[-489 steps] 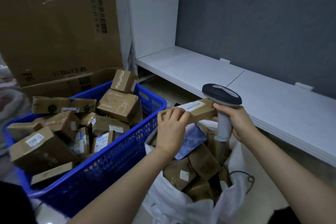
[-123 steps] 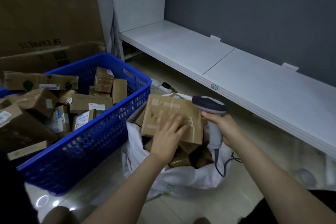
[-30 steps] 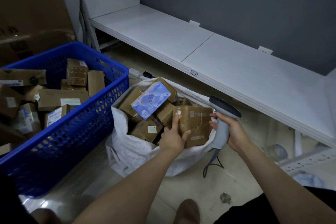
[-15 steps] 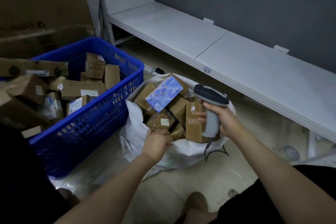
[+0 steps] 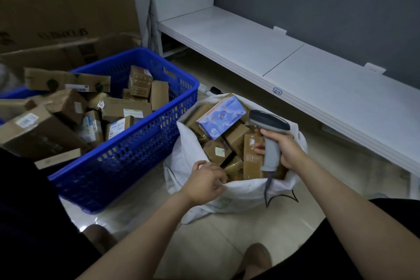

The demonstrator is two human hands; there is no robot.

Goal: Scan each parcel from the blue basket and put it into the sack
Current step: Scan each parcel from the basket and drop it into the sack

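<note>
At nine o'clock the blue basket (image 5: 127, 161) holds a loose heap of brown parcels (image 5: 126, 109), so by my judgement a good share of the scanning is left to do. Toward the centre, the left hand (image 5: 205, 180) is closed on the near rim of the white sack (image 5: 186, 154), pinching the fabric and carrying no parcel. The sack stands on the floor just beside the basket and looks nearly full: brown boxes crowd its mouth, with a blue printed box (image 5: 221, 117) lying on top at twelve o'clock. At three o'clock of the sack, the right hand (image 5: 284, 150) grips the grey scanner (image 5: 270, 136) by its handle; its fingertips seem to touch an upright carton (image 5: 251, 159), though that is hard to tell.
</note>
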